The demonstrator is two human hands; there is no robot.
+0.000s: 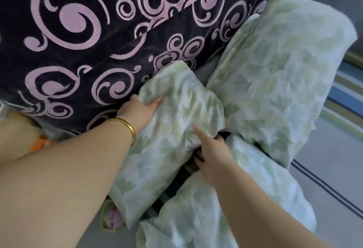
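Item: leaf-print cover (275, 75), pale green, heaped in the centre and to the right, crumpled, not yet spread or folded; most of the work is left.
Grip: my left hand (142, 109) clutches a bunched fold at its far-left edge; my right hand (211, 157) has fingers curled into a near fold, over a dark gap.
Bounds: purple swirl blanket (98, 51) presses close on the left; open striped sheet (345, 94) on the right.

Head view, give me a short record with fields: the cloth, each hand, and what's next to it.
cloth: green floral cover, crumpled
left: left hand grips its upper fold, gold bangle on wrist
right: right hand pinches a lower fold
beside: purple swirl blanket, touching the cover
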